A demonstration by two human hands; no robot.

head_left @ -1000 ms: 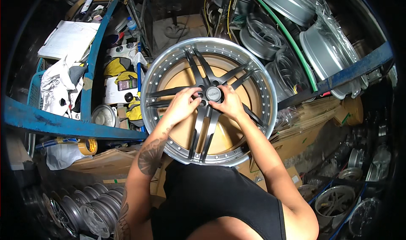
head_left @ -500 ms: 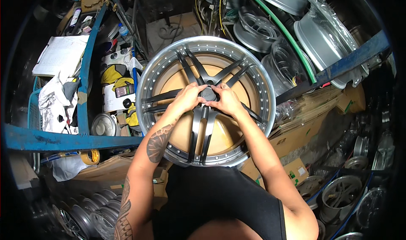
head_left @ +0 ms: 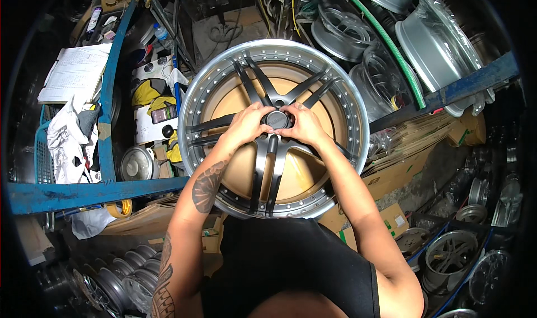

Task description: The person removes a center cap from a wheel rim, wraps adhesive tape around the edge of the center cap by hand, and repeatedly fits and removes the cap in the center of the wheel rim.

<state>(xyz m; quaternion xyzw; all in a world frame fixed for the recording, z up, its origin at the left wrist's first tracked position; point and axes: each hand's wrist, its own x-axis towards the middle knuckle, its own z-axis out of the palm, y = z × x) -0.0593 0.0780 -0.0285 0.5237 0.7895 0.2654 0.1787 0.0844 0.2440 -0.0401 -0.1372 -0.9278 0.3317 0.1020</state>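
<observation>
While the wheel [head_left: 273, 129] lies flat on cardboard [head_left: 391, 167], left hand [head_left: 248, 126] and right hand [head_left: 302, 125] both grasp its hub cap [head_left: 276, 119].

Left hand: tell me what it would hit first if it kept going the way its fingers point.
Probably the dark centre cap: the left hand points right, fingertips already at its edge, with the right hand just beyond.

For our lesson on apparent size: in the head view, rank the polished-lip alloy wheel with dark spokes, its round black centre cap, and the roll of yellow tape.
1. Polished-lip alloy wheel with dark spokes
2. Roll of yellow tape
3. Round black centre cap, partly hidden by hands; it looks close to the tape, so their order is unsure.
</observation>
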